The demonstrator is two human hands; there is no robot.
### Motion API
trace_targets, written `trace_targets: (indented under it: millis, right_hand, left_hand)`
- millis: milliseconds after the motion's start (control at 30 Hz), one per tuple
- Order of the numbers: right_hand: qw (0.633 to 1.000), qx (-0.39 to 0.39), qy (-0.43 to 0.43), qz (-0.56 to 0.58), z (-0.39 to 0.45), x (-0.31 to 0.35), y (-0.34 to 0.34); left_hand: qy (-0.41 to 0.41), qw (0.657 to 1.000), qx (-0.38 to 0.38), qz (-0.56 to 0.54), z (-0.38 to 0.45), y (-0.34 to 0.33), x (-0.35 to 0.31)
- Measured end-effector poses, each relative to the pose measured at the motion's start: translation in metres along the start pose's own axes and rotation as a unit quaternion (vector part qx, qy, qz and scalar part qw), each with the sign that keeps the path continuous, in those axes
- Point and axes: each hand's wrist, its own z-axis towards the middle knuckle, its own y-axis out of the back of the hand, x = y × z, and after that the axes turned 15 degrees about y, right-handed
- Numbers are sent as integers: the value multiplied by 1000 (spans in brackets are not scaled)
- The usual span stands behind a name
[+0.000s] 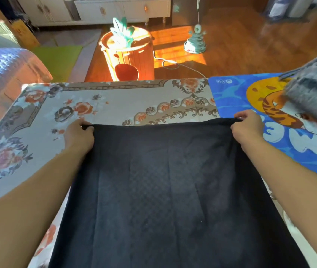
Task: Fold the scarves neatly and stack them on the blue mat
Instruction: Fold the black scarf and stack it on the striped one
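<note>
A wide black scarf (165, 190) with a faint check weave is stretched flat in front of me over the flowered tablecloth (115, 105). My left hand (79, 135) pinches its far left corner. My right hand (247, 128) pinches its far right corner, at the edge of the blue mat (231, 97). The blue mat, printed with a cartoon tiger, lies on the right side of the table. A grey striped fuzzy scarf (312, 91) lies bunched on the mat's far right part.
Beyond the table's far edge stand an orange pineapple-shaped house (130, 55) and a small teal toy (195, 41) on a wooden floor, with a white cable between them. A sofa arm with a blue-and-pink cover (3, 78) is at the left.
</note>
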Motion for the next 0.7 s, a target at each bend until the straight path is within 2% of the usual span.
trace_targets:
  millis: [100, 233, 333, 500, 600, 700]
  right_hand:
    - [999, -25, -11, 22, 4, 0, -2]
    - [999, -11, -38, 26, -1, -8, -8]
    - [1000, -7, -19, 17, -2, -10, -6]
    - [989, -65, -14, 133, 0, -12, -8]
    - [990, -95, 5, 108, -7, -16, -11]
    - [995, -87, 0, 58, -9, -17, -15]
  left_hand:
    - [-30, 999, -25, -7, -1, -4, -5]
    - [-18, 1000, 6, 25, 6, -10, 5]
    - [-39, 999, 8, 28, 6, -13, 9]
    - [-65, 996, -57, -36, -12, -16, 12]
    - [-82, 992, -89, -24, -25, -18, 19]
    - [-98, 991, -94, 15, -23, -20, 20]
